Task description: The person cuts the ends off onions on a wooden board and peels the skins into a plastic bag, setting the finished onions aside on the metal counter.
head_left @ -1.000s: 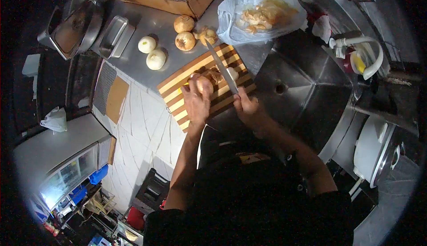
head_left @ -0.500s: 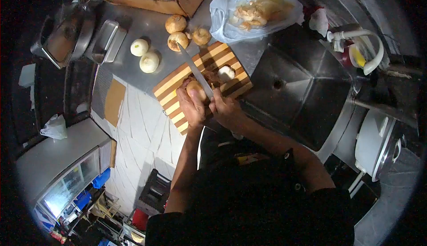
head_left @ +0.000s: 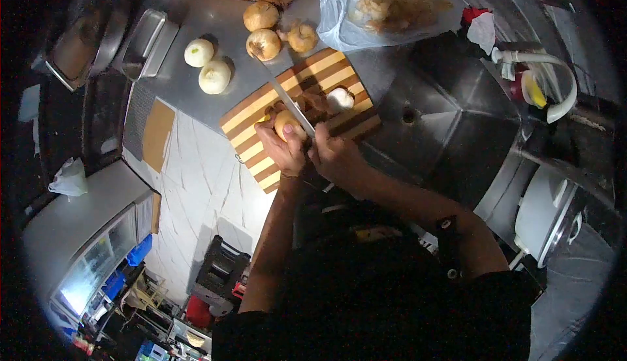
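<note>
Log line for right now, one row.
left hand: holding onion | right hand: gripping knife, blade at onion | striped board: under both | two peeled onions: on counter

Onions (head_left: 263,44) behind board (head_left: 307,116); sink (head_left: 444,119) right.

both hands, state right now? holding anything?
Left hand: closed around an onion, over the striped board.
Right hand: closed on the knife, its blade at the onion.
</note>
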### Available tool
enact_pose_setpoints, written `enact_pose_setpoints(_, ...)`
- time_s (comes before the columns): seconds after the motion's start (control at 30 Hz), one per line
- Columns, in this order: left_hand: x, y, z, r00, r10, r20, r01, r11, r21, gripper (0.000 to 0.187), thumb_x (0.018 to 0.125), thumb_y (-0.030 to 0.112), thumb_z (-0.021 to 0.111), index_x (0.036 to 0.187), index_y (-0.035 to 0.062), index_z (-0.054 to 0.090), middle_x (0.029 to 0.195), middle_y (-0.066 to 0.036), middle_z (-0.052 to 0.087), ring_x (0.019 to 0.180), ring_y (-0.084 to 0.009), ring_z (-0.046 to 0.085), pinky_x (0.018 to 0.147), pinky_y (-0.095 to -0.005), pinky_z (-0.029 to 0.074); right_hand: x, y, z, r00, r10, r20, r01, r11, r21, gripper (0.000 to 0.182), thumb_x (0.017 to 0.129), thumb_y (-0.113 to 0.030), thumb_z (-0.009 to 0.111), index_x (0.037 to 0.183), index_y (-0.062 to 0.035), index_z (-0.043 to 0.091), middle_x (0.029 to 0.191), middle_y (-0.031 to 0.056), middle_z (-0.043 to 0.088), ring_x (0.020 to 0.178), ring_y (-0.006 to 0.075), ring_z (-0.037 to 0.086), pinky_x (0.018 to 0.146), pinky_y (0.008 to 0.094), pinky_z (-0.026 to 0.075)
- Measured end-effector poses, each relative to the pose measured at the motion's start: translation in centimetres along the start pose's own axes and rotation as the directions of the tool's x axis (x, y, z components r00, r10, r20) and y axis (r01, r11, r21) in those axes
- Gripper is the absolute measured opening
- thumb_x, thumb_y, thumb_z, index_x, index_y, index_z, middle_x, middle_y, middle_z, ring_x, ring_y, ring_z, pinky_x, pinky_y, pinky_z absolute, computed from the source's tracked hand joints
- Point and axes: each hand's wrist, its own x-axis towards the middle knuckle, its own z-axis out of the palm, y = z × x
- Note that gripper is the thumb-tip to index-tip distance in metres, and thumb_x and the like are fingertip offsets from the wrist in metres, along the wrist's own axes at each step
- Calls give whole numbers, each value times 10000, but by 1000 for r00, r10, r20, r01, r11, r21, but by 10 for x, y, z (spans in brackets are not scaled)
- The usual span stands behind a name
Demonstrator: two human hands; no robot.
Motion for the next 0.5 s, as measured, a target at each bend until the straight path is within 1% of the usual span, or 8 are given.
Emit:
enact_pose_setpoints(0.17, -2, -7, 1, 997, 70, -13, -70, 997, 38, 432, 828, 341, 501, 983, -61, 471, 860, -194, 437, 773, -324, 487, 697, -403, 415, -4, -7, -7, 1000, 23, 17, -22, 999, -33, 240, 817, -131, 544, 932, 11, 389, 598, 202, 545, 570, 378, 589, 496, 449, 477)
enact_pose_setpoints(0.27, -2, -17, 1, 997, 72, 21, -72, 997, 36, 439, 828, 337, 501, 998, -66, 468, 868, -196, 433, 775, -329, 488, 701, -406, 416, 0, -3, 3, 972, 205, 115, -202, 979, -35, 267, 832, -166, 539, 951, 12, 379, 641, 227, 561, 598, 402, 591, 522, 453, 480)
enact_pose_setpoints(0.33, -2, -14, -2, 998, 56, 33, -57, 998, 17, 446, 832, 347, 501, 992, -68, 466, 868, -196, 430, 775, -331, 486, 703, -406, 415, 29, -12, -8, 1000, -6, -16, 7, 998, 63, 253, 870, -201, 517, 942, 26, 429, 634, 194, 572, 579, 314, 626, 469, 402, 483)
enact_pose_setpoints(0.37, -2, -11, -1, 998, 42, 38, -42, 999, -6, 453, 836, 357, 501, 987, -69, 463, 868, -196, 427, 775, -334, 485, 706, -405, 414, 30, -23, -23, 961, 182, 208, -201, 977, 74, 266, 889, -236, 494, 938, 16, 427, 656, 237, 578, 671, 349, 641, 540, 434, 497)
enact_pose_setpoints(0.4, -1, -12, 1, 998, 48, 36, -47, 999, -14, 453, 836, 357, 501, 987, -69, 463, 868, -196, 427, 775, -334, 485, 706, -405, 414, 22, -23, -22, 963, 181, 201, -198, 978, 69, 266, 889, -236, 494, 938, 16, 427, 656, 237, 578, 671, 349, 641, 540, 434, 497)
enact_pose_setpoints(0.43, -1, -13, 2, 998, 68, 15, -68, 998, 0, 458, 844, 370, 495, 983, -65, 462, 869, -195, 425, 776, -336, 484, 704, -404, 414, 11, -21, -19, 997, -59, -51, 50, 986, -159, 260, 890, -239, 488, 931, 10, 427, 647, 244, 577, 681, 351, 643, 562, 454, 493)
enact_pose_setpoints(0.47, -1, -15, 3, 996, 89, -1, -89, 996, 13, 463, 851, 383, 489, 979, -61, 461, 870, -194, 424, 778, -339, 484, 702, -402, 414, 5, -18, -15, 911, -341, -233, 220, 878, -425, 254, 891, -242, 482, 923, 4, 427, 638, 250, 577, 692, 352, 644, 583, 473, 490)
enact_pose_setpoints(0.5, 0, -14, 3, 997, 75, 11, -75, 995, 67, 471, 859, 405, 484, 961, -54, 456, 864, -191, 428, 772, -338, 481, 699, -399, 412, 13, -16, -14, 913, -338, -230, 217, 878, -427, 254, 891, -242, 482, 923, 4, 427, 638, 250, 577, 692, 352, 644, 583, 473, 490)
